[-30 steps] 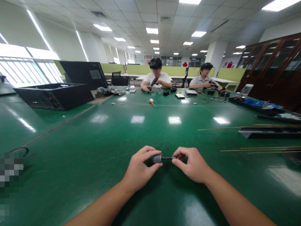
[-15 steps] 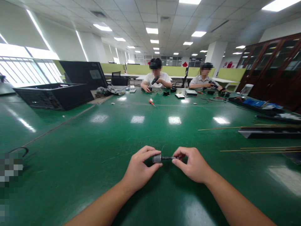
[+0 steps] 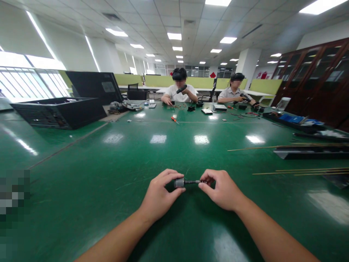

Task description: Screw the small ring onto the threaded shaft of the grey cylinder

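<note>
Low over the green table, I hold a grey metal cylinder with a thin dark shaft, lying level and pointing right. My left hand is closed on the cylinder, thumb below and fingers above. At the shaft's far end, my right hand pinches its tip between thumb and fingers. Something small with ridges, perhaps a thread or coil, shows at those right fingertips; most of it is hidden. Both hands are a short way apart, joined by the bare stretch of shaft.
Far left stands an open black computer case. An orange screwdriver lies farther off. Thin brass-coloured rods and a black metal channel are at right. Across the table, a person and another person handle dark tools.
The view has shifted slightly, so most things sit a little farther left. My grips look the same. Across the table, one person's dark tool has tilted and risen a little.
</note>
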Demonstrator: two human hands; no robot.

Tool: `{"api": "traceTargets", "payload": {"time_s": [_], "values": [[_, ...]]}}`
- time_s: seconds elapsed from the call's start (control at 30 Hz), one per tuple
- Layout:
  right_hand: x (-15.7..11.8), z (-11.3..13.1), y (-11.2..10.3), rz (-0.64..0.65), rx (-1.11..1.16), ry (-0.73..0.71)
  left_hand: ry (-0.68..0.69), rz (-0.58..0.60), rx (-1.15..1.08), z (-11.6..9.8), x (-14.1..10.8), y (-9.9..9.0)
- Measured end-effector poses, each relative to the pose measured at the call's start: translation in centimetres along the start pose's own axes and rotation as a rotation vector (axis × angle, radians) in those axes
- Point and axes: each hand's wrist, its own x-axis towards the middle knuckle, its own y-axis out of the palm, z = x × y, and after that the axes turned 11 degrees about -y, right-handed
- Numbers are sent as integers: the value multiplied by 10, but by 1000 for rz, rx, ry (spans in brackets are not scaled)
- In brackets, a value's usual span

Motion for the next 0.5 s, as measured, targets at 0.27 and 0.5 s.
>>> {"api": "traceTargets", "payload": {"time_s": [0.27, 0.5], "values": [[-3, -2, 4, 75, -70, 46, -82, -41, 155, 13, 13, -14], [-3, 0, 8, 111, -69, 24, -334, -108, 119, 33, -5, -82]]}}
